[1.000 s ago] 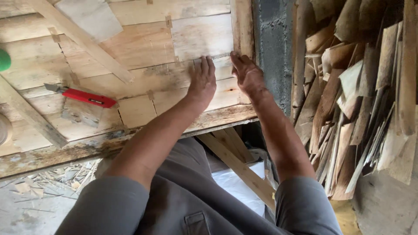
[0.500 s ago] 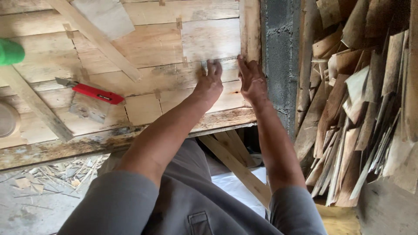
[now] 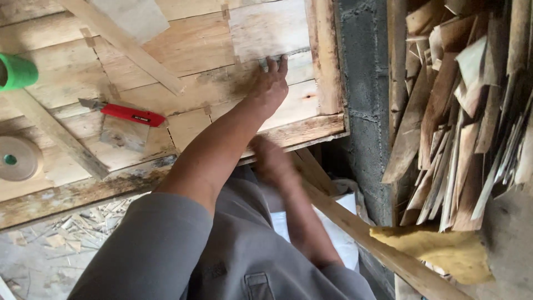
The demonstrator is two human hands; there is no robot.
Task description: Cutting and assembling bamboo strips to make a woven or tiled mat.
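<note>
My right hand (image 3: 272, 161) blurs below the bench edge, its grip unreadable. My left hand (image 3: 270, 83) lies flat and released on the pale plywood panel (image 3: 194, 50), beside a grey block wall (image 3: 363, 83).

The table (image 3: 183, 53) was pale, patched wood veneer, matt and rough-grained. A red knife (image 3: 132, 115) looked like glossy plastic with a dull metal blade. The tape roll (image 3: 16, 158) seemed matt paper. The scrap strips (image 3: 455, 139) were splintery raw wood.
</note>
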